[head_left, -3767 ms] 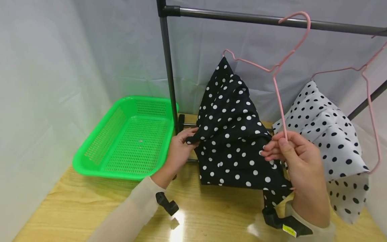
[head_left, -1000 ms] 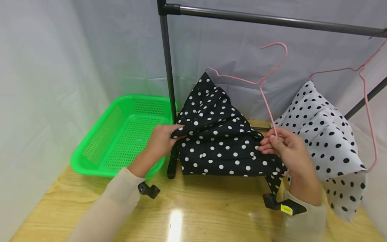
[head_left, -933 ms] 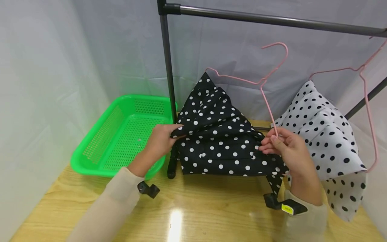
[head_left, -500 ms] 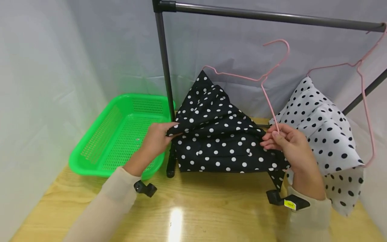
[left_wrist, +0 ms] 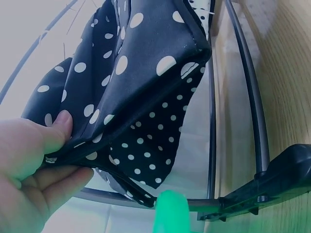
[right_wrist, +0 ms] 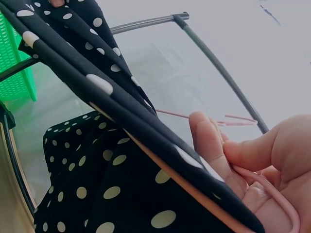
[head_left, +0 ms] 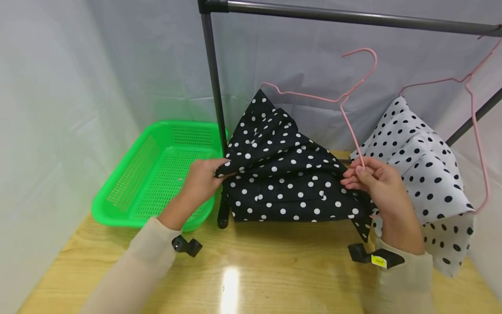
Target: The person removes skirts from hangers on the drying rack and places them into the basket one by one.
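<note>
A black cloth with white dots (head_left: pixel 286 174) hangs on a pink wire hanger (head_left: pixel 345 98) held off the dark rail (head_left: pixel 353 17). My left hand (head_left: pixel 201 179) pinches the cloth's left corner (left_wrist: pixel 73 150) between thumb and fingers. My right hand (head_left: pixel 372 179) grips the hanger's wire (right_wrist: pixel 265 187) at the cloth's right edge (right_wrist: pixel 146 141). The hanger's hook is free below the rail.
A green perforated basket (head_left: pixel 157 170) sits on the wooden table (head_left: pixel 255 270) at the left. A white cloth with black dots (head_left: pixel 423 170) hangs on a second pink hanger (head_left: pixel 476 109) at the right. The rack's upright post (head_left: pixel 213 87) stands behind the left hand.
The hanger with the black cloth has come down off the rail and shifted left toward the basket. Both hands keep their holds.
</note>
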